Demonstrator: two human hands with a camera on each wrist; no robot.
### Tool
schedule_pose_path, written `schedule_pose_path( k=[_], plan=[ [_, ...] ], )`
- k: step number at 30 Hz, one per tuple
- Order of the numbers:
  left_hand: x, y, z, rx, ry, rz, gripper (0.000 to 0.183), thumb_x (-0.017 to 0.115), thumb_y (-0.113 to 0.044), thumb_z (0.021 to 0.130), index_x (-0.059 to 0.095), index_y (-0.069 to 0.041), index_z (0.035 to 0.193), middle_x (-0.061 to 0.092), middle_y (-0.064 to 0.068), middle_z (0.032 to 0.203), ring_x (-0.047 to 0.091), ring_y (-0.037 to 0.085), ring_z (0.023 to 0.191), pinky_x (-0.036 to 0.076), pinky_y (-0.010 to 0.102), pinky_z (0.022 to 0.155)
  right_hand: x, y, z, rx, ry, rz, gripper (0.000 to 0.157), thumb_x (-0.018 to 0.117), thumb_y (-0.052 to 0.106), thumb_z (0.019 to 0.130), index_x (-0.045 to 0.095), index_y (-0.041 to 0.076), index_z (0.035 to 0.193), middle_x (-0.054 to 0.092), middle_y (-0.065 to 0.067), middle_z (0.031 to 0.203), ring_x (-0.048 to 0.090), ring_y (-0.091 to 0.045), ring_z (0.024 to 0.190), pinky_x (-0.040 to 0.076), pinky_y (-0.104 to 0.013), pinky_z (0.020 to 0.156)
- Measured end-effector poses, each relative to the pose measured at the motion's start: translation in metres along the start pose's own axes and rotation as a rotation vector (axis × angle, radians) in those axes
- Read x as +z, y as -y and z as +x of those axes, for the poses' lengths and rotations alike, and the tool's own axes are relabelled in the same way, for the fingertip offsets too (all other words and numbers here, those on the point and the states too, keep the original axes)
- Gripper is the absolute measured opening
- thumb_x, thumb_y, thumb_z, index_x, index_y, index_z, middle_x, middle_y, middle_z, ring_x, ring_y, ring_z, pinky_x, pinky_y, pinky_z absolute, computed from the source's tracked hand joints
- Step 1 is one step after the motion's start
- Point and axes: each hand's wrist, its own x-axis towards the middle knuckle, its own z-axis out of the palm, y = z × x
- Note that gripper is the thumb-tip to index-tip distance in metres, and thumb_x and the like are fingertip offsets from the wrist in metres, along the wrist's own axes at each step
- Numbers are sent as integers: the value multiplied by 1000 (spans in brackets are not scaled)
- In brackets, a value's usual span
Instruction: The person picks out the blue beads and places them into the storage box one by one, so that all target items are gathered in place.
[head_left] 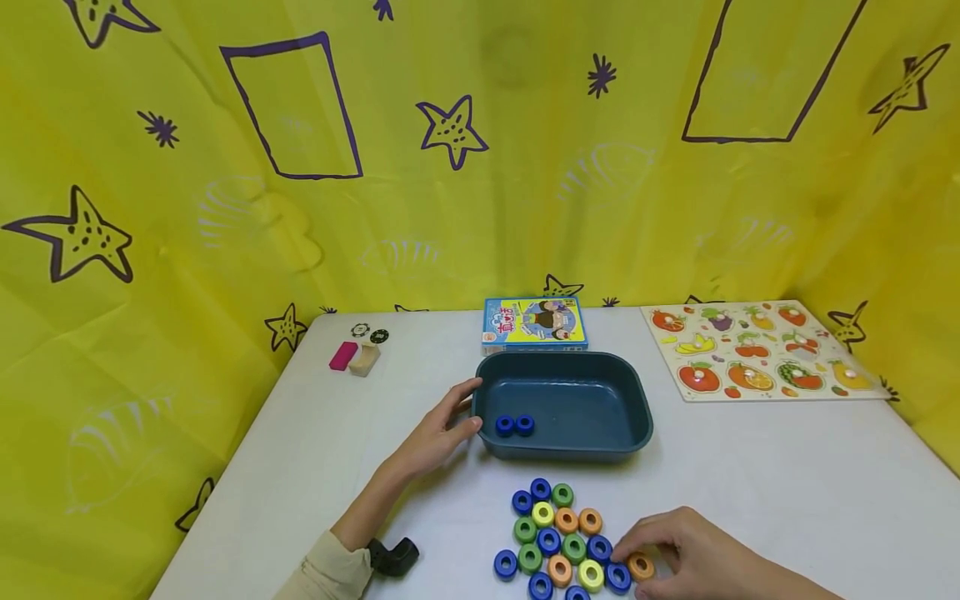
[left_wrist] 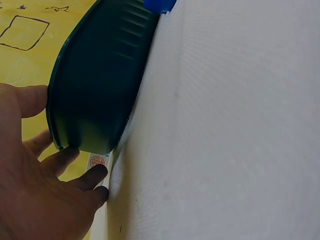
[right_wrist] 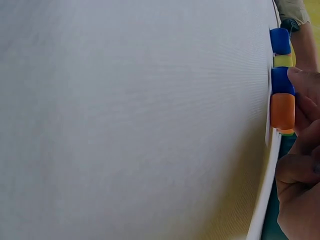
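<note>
In the head view my left hand (head_left: 435, 437) touches the left end of the dark teal tray (head_left: 566, 454), fingers and thumb fairly straight against its rim. Two blue rings (head_left: 514, 425) lie inside, near the left end. My right hand (head_left: 701, 558) reaches into a cluster of blue, green, yellow and orange rings on the table. Its thumb and index finger pinch a blue ring (head_left: 618, 577) at the cluster's right side, beside an orange ring (head_left: 641, 567). In the right wrist view, a fingertip presses the blue ring (right_wrist: 281, 80) behind an orange one (right_wrist: 282, 111).
Behind the tray stands a colourful box (head_left: 534, 323). A fruit-picture puzzle board (head_left: 738, 379) lies at the back right. Towards the back left are a pink block (head_left: 343, 356), a wooden piece (head_left: 365, 360) and two round chips (head_left: 379, 336). Yellow patterned cloth surrounds the white table.
</note>
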Motion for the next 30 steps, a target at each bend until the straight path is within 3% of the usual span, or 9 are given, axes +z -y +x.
schedule_pose_path(
  k=[8, 13, 17, 21, 25, 30],
  plan=[
    [1, -1, 1, 3, 8, 0, 56, 52, -28, 96, 27, -31, 146, 23, -9, 150, 27, 23, 135, 31, 49, 102, 4, -4, 2, 8, 2, 23, 24, 69, 27, 84, 70, 25, 108, 65, 11, 103, 60, -7, 91, 47, -20, 80],
    [1, -14, -3, 11, 21, -10, 56, 50, -21, 97, 26, -22, 147, 21, 0, 151, 26, 30, 135, 30, 52, 102, 3, 1, 3, 47, -6, 36, 23, 70, 27, 83, 70, 25, 106, 65, 12, 101, 59, -7, 88, 47, -18, 78],
    [0, -28, -8, 11, 26, -21, 56, 50, -18, 97, 25, -16, 147, 21, 6, 151, 25, 33, 135, 29, 54, 101, -4, 11, 3, 68, -50, 15, 23, 73, 28, 80, 71, 26, 103, 66, 10, 95, 53, -2, 62, 43, -16, 54],
    [1, -19, -4, 8, 9, -5, 56, 51, -22, 96, 27, -20, 146, 24, 0, 150, 27, 28, 134, 31, 50, 102, -20, 26, 9, 49, -129, -10, 24, 74, 29, 79, 71, 25, 102, 66, 7, 92, 42, -4, 47, 34, -21, 41],
    [2, -3, 0, 5, 2, 0, 56, 52, -26, 96, 28, -26, 146, 25, -6, 150, 28, 23, 134, 31, 47, 103, -38, 39, 27, -2, -219, -71, 26, 74, 31, 79, 70, 26, 104, 65, 7, 83, 44, -6, 51, 37, -22, 44],
    [1, 0, 1, 13, -3, -1, 56, 52, -28, 96, 28, -28, 146, 25, -7, 149, 28, 23, 134, 30, 48, 103, -57, 45, 73, -59, -320, -141, 26, 75, 36, 77, 69, 31, 102, 53, 5, 61, 43, -11, 50, 35, -24, 46]
  ],
)
